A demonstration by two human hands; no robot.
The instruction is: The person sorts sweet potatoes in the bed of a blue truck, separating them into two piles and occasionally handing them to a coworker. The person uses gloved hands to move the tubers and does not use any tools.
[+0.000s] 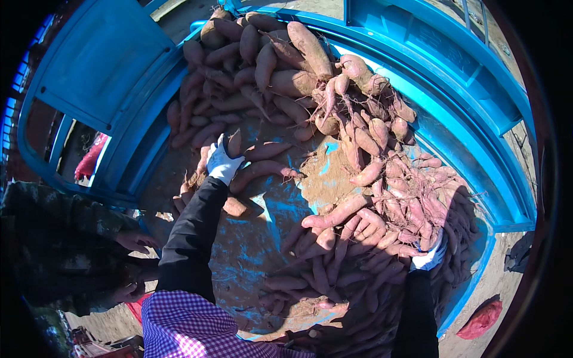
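My left hand, in a white glove, is closed around a short sweet potato at the left of the truck bed. Two longer sweet potatoes, an upper one and a lower curved one, lie just right of it. At the right, my gloved right hand reaches into a heap of thin sweet potatoes. Its thumb side is against a slender sweet potato; its fingers are partly hidden in shadow, so its grip is unclear.
Large sweet potatoes are piled along the far side. Blue metal side walls edge the soil-covered bed; a blue panel stands at left. Another person's hand is near the left edge. A red mesh bag lies on the ground.
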